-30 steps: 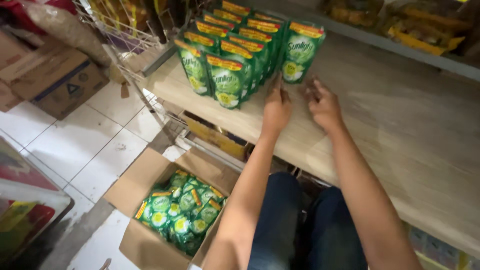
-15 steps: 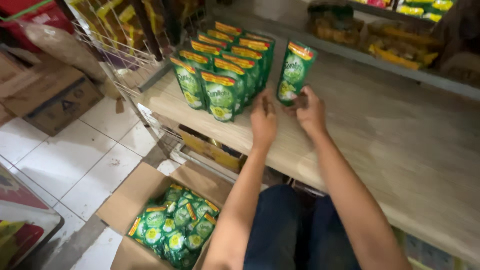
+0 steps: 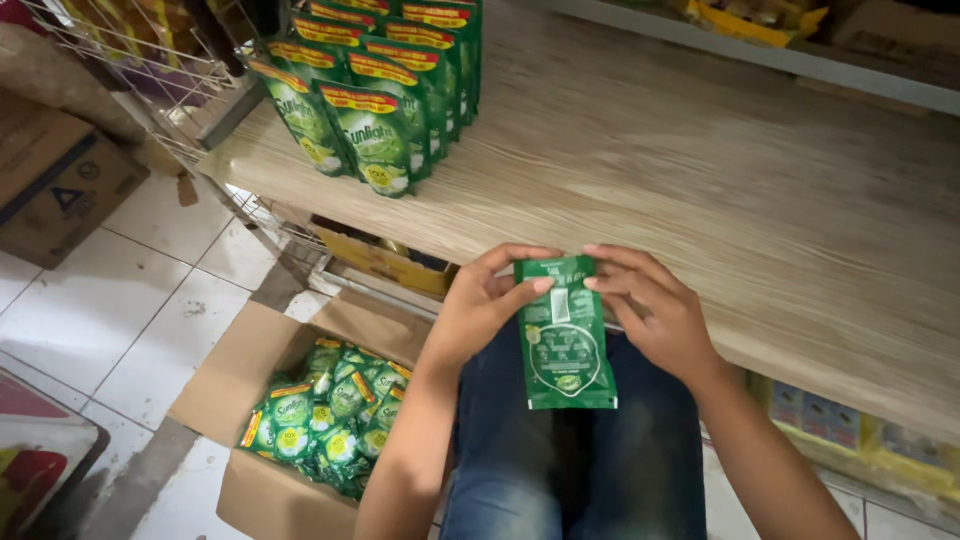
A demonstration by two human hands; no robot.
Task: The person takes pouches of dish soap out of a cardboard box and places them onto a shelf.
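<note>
Pale wood-grain shelf (image 3: pixel 760 200) runs across the upper frame, its front edge slanting down toward the right; most of its surface bare to the right of a standing block of green pouches (image 3: pixel 375 100) at the far left end. White tiled floor (image 3: pixel 120 310) below, left. Open cardboard box (image 3: pixel 240 400) on the floor, part-filled with loose green pouches. Brown carton (image 3: pixel 55 190) further left; wire rack (image 3: pixel 170 70) beside the shelf end. Green pouch (image 3: pixel 563 335) held back-side up over the knees, just in front of the shelf edge. Left hand (image 3: pixel 480 310) and right hand (image 3: pixel 655 310): each grip closed on the pouch's top corners, thumb and fingers pinching.
</note>
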